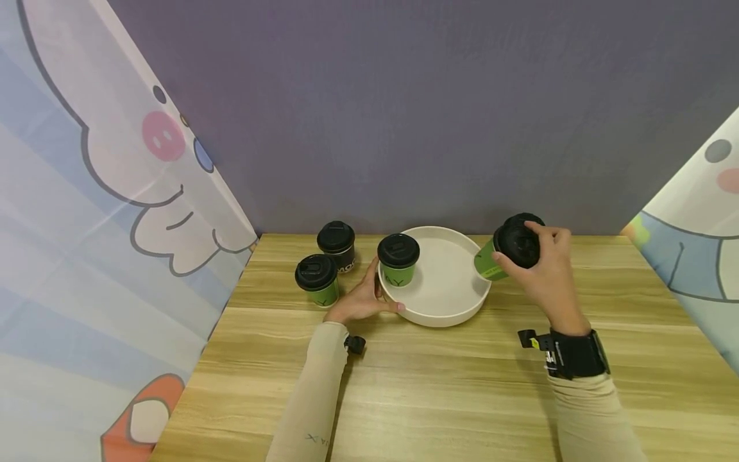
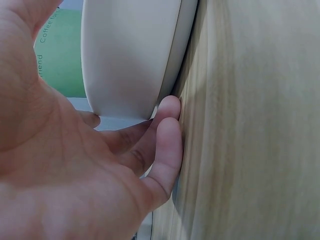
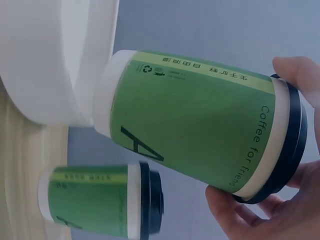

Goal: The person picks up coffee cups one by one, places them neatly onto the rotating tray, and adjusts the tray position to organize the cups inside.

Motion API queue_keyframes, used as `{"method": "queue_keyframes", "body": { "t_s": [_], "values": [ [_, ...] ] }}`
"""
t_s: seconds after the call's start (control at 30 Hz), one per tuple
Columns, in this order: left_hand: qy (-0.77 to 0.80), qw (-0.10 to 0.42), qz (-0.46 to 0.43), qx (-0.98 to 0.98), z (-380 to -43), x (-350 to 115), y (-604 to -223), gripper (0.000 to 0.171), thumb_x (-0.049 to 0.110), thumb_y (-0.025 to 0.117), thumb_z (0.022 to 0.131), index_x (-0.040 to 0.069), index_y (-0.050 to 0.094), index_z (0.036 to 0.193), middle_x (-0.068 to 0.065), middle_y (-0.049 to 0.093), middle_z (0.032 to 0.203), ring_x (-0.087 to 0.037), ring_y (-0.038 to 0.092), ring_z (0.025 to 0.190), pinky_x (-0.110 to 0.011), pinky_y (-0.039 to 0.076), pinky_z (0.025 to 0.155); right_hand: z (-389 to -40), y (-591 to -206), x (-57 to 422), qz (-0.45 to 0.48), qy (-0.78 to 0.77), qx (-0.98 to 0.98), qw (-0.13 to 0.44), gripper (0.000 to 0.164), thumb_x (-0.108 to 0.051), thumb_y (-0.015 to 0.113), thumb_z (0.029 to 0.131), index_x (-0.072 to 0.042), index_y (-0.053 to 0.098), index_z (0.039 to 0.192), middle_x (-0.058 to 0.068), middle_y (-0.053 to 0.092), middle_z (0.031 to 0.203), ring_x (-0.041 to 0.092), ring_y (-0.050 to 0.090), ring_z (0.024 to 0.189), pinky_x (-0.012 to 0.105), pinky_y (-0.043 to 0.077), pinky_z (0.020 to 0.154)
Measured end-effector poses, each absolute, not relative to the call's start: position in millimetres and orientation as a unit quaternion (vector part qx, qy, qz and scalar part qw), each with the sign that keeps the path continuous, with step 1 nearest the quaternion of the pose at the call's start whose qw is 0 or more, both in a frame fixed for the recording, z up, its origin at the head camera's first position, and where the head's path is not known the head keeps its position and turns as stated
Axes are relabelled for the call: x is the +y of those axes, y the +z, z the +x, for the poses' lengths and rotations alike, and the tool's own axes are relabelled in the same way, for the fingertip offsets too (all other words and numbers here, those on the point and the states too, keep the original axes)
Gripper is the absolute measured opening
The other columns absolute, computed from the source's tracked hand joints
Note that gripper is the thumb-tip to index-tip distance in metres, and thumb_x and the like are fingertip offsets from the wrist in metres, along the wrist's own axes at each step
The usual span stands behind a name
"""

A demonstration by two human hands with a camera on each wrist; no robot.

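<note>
My right hand (image 1: 545, 269) holds a green paper coffee cup (image 3: 195, 120) by its black lid, thumb and fingers spread around the lid's edge. The cup is tilted, its base at the right rim of a round white tray (image 1: 441, 314). My left hand (image 1: 360, 301) holds the tray's left side, thumb at the front and fingers around the wall; in the left wrist view the fingertips (image 2: 169, 135) lie low by its base. Inside the tray at the left stands another green lidded cup (image 1: 398, 273).
Left of the tray stand a green cup (image 1: 323, 292) and a black cup (image 1: 342, 256), both black-lidded. Behind the held cup another green cup (image 3: 90, 200) stands upright, mostly hidden in the head view. A grey wall (image 1: 369, 128) borders the wooden table (image 1: 450, 398) at the back.
</note>
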State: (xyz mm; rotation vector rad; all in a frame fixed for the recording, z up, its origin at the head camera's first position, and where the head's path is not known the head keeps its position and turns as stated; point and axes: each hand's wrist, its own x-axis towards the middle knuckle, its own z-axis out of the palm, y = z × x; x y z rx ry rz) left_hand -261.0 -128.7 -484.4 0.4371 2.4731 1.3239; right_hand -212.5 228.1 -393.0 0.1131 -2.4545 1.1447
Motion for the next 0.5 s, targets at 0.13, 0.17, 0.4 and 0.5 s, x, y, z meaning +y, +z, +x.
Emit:
{"method": "queue_keyframes", "body": {
  "t_s": [0.13, 0.17, 0.4, 0.5],
  "values": [
    [0.457, 0.151, 0.152, 0.863, -261.5, -128.9, -483.5, 0.134, 0.042, 0.089, 0.079, 0.038, -0.016, 0.162, -0.011, 0.047, 0.131, -0.024, 0.049, 0.11, -0.037, 0.041, 0.1, -215.3, -395.7, 215.9, 0.067, 0.416, -0.882, 0.211, 0.087, -0.032, 0.084, 0.085, -0.007, 0.04, 0.156, 0.029, 0.029, 0.137, 0.052, 0.036, 0.132, 0.073, 0.03, 0.108],
    [0.457, 0.151, 0.153, 0.863, -261.6, -129.0, -483.4, 0.134, 0.042, 0.089, 0.079, 0.039, -0.016, 0.162, -0.01, 0.047, 0.128, -0.024, 0.049, 0.109, -0.036, 0.041, 0.099, -215.8, -396.7, 212.9, 0.073, 0.416, -0.882, 0.211, 0.087, -0.031, 0.085, 0.085, -0.006, 0.04, 0.155, 0.029, 0.03, 0.137, 0.052, 0.036, 0.132, 0.073, 0.03, 0.108],
    [0.456, 0.151, 0.156, 0.863, -262.1, -129.8, -484.0, 0.133, 0.042, 0.089, 0.079, 0.042, -0.017, 0.161, -0.006, 0.046, 0.106, -0.021, 0.048, 0.097, -0.034, 0.04, 0.085, -217.7, -404.4, 196.7, 0.102, 0.395, -0.888, 0.212, 0.086, -0.029, 0.088, 0.081, -0.004, 0.045, 0.151, 0.03, 0.036, 0.137, 0.052, 0.041, 0.131, 0.071, 0.033, 0.106],
    [0.454, 0.151, 0.157, 0.864, -261.9, -130.5, -484.2, 0.132, 0.043, 0.088, 0.08, 0.041, -0.016, 0.161, -0.006, 0.046, 0.104, -0.02, 0.047, 0.095, -0.034, 0.04, 0.083, -219.0, -408.1, 191.5, 0.115, 0.386, -0.892, 0.206, 0.085, -0.028, 0.089, 0.08, -0.003, 0.046, 0.15, 0.03, 0.037, 0.139, 0.053, 0.041, 0.132, 0.071, 0.034, 0.106]
  ]
}}
